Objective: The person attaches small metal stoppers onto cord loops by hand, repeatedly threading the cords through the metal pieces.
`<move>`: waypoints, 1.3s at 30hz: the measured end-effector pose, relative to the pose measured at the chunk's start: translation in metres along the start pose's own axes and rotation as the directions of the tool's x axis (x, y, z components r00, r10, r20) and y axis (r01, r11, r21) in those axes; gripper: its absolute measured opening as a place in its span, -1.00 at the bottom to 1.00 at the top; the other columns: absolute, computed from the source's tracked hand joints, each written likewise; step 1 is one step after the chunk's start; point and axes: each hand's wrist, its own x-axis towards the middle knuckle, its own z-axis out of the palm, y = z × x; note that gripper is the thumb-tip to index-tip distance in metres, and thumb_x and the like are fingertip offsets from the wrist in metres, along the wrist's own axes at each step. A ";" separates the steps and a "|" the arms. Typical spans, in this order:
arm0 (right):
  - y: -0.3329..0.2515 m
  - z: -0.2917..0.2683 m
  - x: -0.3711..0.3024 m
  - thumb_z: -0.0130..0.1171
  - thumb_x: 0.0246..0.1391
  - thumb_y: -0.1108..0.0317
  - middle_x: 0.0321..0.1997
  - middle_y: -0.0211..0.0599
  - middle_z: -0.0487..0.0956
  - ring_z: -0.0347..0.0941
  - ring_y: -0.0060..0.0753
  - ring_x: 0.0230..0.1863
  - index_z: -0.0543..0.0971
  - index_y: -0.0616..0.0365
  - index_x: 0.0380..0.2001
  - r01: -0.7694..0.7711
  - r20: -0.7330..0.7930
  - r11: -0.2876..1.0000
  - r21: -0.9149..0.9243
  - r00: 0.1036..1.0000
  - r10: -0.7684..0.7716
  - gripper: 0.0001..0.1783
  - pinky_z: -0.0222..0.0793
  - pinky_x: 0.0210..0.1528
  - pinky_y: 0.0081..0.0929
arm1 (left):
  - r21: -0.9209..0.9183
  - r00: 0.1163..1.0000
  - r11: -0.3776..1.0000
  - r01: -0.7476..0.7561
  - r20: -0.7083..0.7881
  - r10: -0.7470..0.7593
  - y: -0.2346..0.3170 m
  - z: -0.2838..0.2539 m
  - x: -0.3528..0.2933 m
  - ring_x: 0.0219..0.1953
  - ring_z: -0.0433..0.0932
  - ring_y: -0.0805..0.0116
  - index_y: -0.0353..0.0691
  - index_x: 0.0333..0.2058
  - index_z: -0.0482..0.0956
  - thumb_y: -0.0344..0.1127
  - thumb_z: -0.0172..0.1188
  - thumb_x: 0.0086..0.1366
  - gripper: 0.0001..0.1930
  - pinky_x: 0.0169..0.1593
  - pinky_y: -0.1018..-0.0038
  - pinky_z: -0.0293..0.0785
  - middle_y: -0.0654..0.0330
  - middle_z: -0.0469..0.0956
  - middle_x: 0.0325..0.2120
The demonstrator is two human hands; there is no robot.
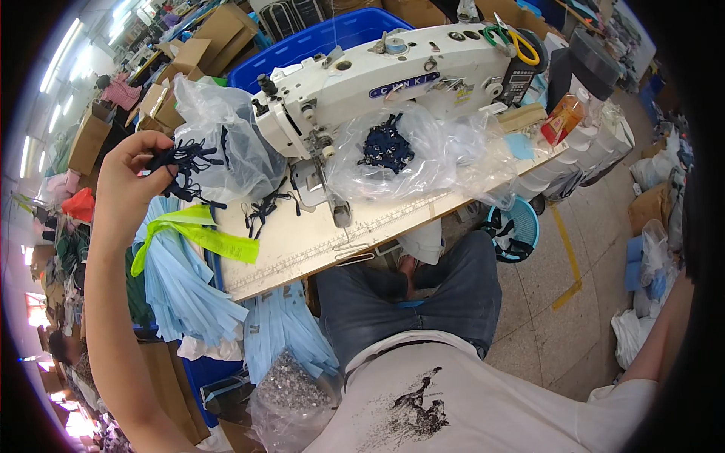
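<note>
My left hand point(132, 172) is raised at the left, its fingers closed on a bunch of dark navy cord loops point(190, 160) that hang over the table's left end. Below them, more dark cord pieces point(263, 210) lie loose on the pale sewing table point(294, 260). A white sewing machine point(362, 68) stands across the table, its needle area right of the loose pieces. Under its arm, an open clear plastic bag point(343, 155) holds a heap of small navy pieces point(387, 145). My right arm point(664, 332) runs out at the right edge, and that hand is out of sight.
Light blue fabric strips point(177, 283) and a neon yellow strip point(196, 235) drape off the table's left end. A clear bag of small shiny parts point(291, 389) sits below. Scissors point(521, 47) rest atop the machine. A turquoise basket point(521, 226) stands on the floor.
</note>
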 end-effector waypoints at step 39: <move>0.015 0.001 0.004 0.30 -0.01 0.26 -0.47 -0.40 0.59 0.54 -0.43 -0.40 0.59 0.09 -0.59 0.052 -0.141 0.989 -0.140 0.987 -0.072 -0.81 0.44 -0.23 -0.35 | 0.311 0.961 0.936 -0.166 0.266 0.082 -0.124 0.144 0.020 -0.10 0.53 -0.01 -0.20 -0.03 0.52 -0.35 0.38 -0.08 -0.46 0.01 0.29 0.42 -0.03 0.57 -0.15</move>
